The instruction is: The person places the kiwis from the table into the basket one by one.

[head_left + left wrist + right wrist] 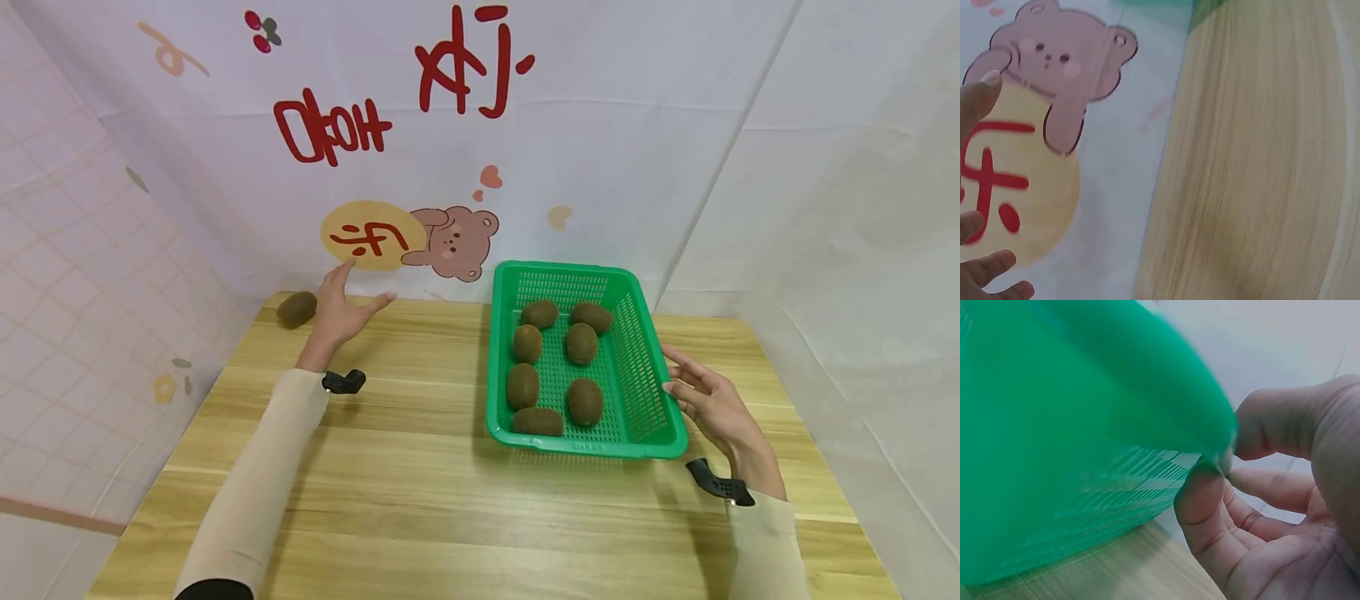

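Observation:
A green plastic basket (587, 450) stands on the right half of the table with several brown kiwis (585, 402) lying in it. At its right side my right hand (716, 408) holds the rim; in the right wrist view the thumb and a curled finger (1200, 494) meet at the basket's edge (1210, 419). My left hand (341, 312) is over the table's back left, thumb and fingers spread with nothing between them. Just left of it, a single kiwi (297, 309) lies near the back left corner. The left wrist view shows only fingertips (991, 269) at its left edge.
The wooden table (420, 500) meets a white printed cloth (600, 150) at the back, with a bear and red characters on it. Pale sheets hang at the left (90, 275) and right (862, 333) sides.

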The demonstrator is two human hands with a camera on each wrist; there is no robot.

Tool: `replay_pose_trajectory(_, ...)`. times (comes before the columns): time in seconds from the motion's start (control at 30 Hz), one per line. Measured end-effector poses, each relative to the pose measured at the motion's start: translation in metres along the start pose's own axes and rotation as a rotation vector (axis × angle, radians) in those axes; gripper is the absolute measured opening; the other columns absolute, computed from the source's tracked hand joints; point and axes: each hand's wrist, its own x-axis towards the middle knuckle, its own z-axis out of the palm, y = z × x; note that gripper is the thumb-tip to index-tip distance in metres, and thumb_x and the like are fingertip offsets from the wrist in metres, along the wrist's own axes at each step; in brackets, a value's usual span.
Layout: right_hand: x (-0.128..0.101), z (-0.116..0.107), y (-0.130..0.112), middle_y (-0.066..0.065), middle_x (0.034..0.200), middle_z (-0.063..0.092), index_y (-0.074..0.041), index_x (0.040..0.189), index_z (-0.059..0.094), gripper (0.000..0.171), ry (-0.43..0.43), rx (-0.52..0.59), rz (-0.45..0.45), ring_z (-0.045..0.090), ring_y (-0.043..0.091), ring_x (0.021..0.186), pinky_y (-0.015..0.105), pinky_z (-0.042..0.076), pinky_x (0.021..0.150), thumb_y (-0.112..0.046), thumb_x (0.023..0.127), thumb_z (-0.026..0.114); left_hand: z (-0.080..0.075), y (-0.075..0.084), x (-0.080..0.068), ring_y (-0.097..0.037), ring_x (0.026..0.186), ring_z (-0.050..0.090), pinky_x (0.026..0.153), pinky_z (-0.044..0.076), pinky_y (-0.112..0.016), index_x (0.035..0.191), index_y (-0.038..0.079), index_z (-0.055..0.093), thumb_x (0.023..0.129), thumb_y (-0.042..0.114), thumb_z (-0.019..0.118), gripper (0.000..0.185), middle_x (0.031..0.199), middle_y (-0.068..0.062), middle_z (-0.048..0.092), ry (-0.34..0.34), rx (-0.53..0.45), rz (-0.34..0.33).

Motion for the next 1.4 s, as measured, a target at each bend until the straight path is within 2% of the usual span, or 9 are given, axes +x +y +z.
replay_pose_trajectory(0.1, 0.0, 0.0, 0.0, 0.006, 0.122, 0.057, -0.004, 0.163, 0.023, 0.07, 0.002, 0.0, -0.002, 0.068, 0.01, 0.103, 0.024, 0.06, 0.086, -0.003, 0.103, 0.059, -0.009, -0.007, 0.002, -0.042, 0.158, 0.012, 0.121, 0.02, -0.071, 0.166, 0.022, 0.015, 0.083, 0.07, 0.071, 0.111, 0.172, -0.013, 0.01, 0.015, 0.014, -0.031)
replay_pose_trajectory(0.3, -0.001, 0.0, 0.001, 0.006, 0.121, 0.056, -0.005, 0.163, 0.024, 0.07, 0.004, 0.002, 0.001, 0.068, 0.01, 0.1, 0.023, 0.06, 0.084, -0.005, 0.103, 0.06, -0.023, -0.021, 0.004, -0.044, 0.157, 0.012, 0.121, 0.019, -0.07, 0.167, 0.017, 0.012, 0.085, 0.068, 0.071, 0.113, 0.171, -0.018, 0.011, 0.055, 0.038, -0.07)
replay_pose_trajectory(0.5, -0.001, 0.002, 0.0, 0.003, 0.121, 0.055, -0.006, 0.163, 0.024, 0.07, 0.009, -0.016, 0.008, 0.066, 0.007, 0.098, 0.021, 0.059, 0.082, -0.007, 0.104, 0.06, -0.034, -0.04, 0.003, -0.045, 0.156, 0.012, 0.121, 0.021, -0.07, 0.167, 0.021, 0.009, 0.083, 0.07, 0.071, 0.115, 0.172, -0.016, 0.005, 0.107, 0.02, -0.141)
replay_pose_trajectory(0.67, -0.002, 0.002, 0.0, 0.002, 0.121, 0.056, -0.006, 0.163, 0.024, 0.069, 0.011, -0.024, 0.009, 0.066, 0.007, 0.099, 0.021, 0.059, 0.082, -0.007, 0.104, 0.059, -0.04, -0.056, 0.001, -0.043, 0.158, 0.007, 0.123, 0.019, -0.067, 0.167, 0.018, 0.008, 0.084, 0.067, 0.072, 0.116, 0.172, -0.018, 0.002, 0.134, 0.013, -0.153)
replay_pose_trajectory(0.87, -0.003, 0.002, 0.0, 0.003, 0.123, 0.057, -0.007, 0.164, 0.024, 0.07, 0.015, -0.039, 0.013, 0.065, 0.008, 0.098, 0.021, 0.059, 0.081, -0.009, 0.104, 0.06, -0.046, -0.073, 0.0, -0.047, 0.155, 0.006, 0.119, 0.02, -0.071, 0.166, 0.014, 0.012, 0.085, 0.066, 0.072, 0.114, 0.17, -0.024, 0.008, 0.149, 0.058, -0.156)
replay_pose_trajectory(1.0, -0.003, 0.002, 0.0, 0.003, 0.122, 0.056, -0.008, 0.164, 0.025, 0.07, 0.023, -0.044, 0.017, 0.065, 0.007, 0.097, 0.02, 0.059, 0.08, -0.009, 0.104, 0.06, -0.05, -0.083, 0.001, -0.049, 0.153, 0.006, 0.117, 0.022, -0.074, 0.166, 0.013, 0.013, 0.089, 0.059, 0.073, 0.109, 0.168, -0.028, 0.01, 0.15, 0.068, -0.172)
replay_pose_trajectory(1.13, -0.003, 0.002, 0.001, 0.002, 0.12, 0.055, -0.008, 0.163, 0.025, 0.069, 0.026, -0.05, 0.017, 0.064, 0.006, 0.095, 0.019, 0.058, 0.079, -0.009, 0.104, 0.06, -0.052, -0.092, 0.0, -0.052, 0.152, 0.009, 0.117, 0.022, -0.073, 0.166, 0.013, 0.012, 0.091, 0.051, 0.074, 0.105, 0.167, -0.029, 0.012, 0.151, 0.065, -0.199)
replay_pose_trajectory(1.33, -0.002, 0.002, 0.001, 0.003, 0.121, 0.055, -0.007, 0.163, 0.025, 0.07, 0.024, -0.05, 0.017, 0.065, 0.007, 0.096, 0.02, 0.059, 0.08, -0.009, 0.104, 0.061, -0.052, -0.107, 0.001, -0.051, 0.15, 0.017, 0.12, 0.024, -0.068, 0.166, 0.011, 0.011, 0.093, 0.054, 0.07, 0.103, 0.165, -0.031, 0.017, 0.152, 0.071, -0.218)
replay_pose_trajectory(1.4, -0.002, 0.002, 0.001, 0.004, 0.122, 0.054, -0.007, 0.163, 0.025, 0.069, 0.024, -0.051, 0.018, 0.065, 0.007, 0.097, 0.02, 0.059, 0.08, -0.009, 0.104, 0.06, -0.053, -0.111, 0.003, -0.051, 0.149, 0.022, 0.121, 0.025, -0.065, 0.166, 0.009, 0.014, 0.094, 0.051, 0.069, 0.099, 0.163, -0.031, 0.021, 0.159, 0.069, -0.211)
